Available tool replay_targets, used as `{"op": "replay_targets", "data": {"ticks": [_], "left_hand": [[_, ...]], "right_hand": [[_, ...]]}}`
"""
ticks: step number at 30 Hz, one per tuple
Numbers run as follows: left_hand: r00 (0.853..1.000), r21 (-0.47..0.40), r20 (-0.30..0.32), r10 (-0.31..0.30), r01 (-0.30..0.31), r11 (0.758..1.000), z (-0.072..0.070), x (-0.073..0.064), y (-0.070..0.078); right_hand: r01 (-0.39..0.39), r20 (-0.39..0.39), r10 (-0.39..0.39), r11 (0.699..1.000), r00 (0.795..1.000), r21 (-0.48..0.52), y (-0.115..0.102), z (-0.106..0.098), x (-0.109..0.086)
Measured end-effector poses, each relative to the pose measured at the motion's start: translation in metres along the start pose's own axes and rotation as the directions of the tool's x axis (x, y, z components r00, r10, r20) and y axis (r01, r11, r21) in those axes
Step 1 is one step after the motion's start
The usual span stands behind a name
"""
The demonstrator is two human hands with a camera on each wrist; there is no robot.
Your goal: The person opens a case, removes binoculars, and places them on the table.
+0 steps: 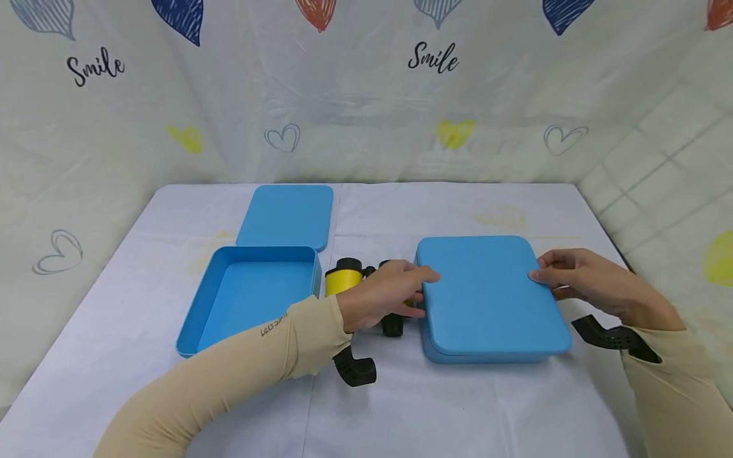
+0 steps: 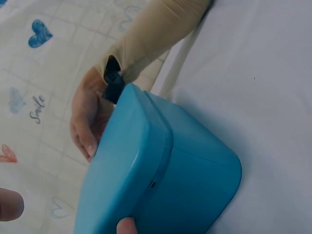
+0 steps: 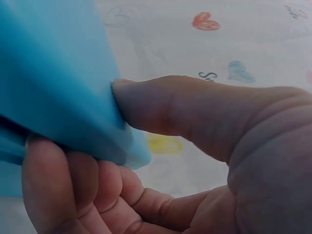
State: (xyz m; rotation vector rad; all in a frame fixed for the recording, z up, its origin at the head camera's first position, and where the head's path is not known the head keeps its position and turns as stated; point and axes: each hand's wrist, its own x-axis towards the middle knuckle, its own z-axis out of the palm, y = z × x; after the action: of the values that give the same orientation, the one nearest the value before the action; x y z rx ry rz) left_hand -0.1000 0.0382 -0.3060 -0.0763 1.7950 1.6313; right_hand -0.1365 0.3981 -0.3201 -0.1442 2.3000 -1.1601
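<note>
A blue box with its blue lid [image 1: 492, 299] on top stands at the right of the table. My right hand [image 1: 590, 280] pinches the lid's right edge, thumb above and curled fingers under the rim in the right wrist view. Along that side, the lid [image 3: 63, 58] sits slightly raised over a dark gap. At the box's left side is my left hand [image 1: 386, 289], its fingers fairly straight. One fingertip [image 2: 127, 226] touches the box wall in the left wrist view, while the thumb [image 2: 9, 204] stands apart. Yellow and black binoculars [image 1: 343, 277] lie partly hidden behind my left hand.
An open blue box [image 1: 258, 280] stands to the left, partly covered by my left sleeve. Flat on the table behind it lies another blue lid [image 1: 286, 216]. A white cloth [image 1: 412, 413] covers the table, and a printed curtain [image 1: 366, 95] hangs behind.
</note>
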Motion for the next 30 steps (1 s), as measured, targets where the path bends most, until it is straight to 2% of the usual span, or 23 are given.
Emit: {"op": "replay_targets", "data": {"ticks": [5, 11, 21, 30], "left_hand": [[1.0, -0.018, 0.005, 0.01, -0.01, 1.0, -0.001, 0.001, 0.0], [1.0, -0.03, -0.016, 0.019, -0.019, 0.999, -0.005, 0.001, 0.001], [0.999, -0.011, -0.008, 0.051, -0.051, 0.999, -0.012, 0.003, 0.003], [0.998, -0.002, -0.025, 0.066, -0.066, 0.998, -0.016, 0.004, 0.003]], "right_hand": [[0.0, -0.019, -0.001, 1.0, 1.0, -0.023, 0.0, 0.001, -0.003], [0.012, -0.032, -0.012, 1.0, 0.999, 0.002, -0.002, 0.001, -0.002], [0.022, -0.059, -0.021, 1.0, 0.998, 0.012, -0.007, 0.0, -0.002], [0.075, -0.073, -0.072, 0.996, 0.995, 0.038, -0.006, 0.002, -0.001]]}}
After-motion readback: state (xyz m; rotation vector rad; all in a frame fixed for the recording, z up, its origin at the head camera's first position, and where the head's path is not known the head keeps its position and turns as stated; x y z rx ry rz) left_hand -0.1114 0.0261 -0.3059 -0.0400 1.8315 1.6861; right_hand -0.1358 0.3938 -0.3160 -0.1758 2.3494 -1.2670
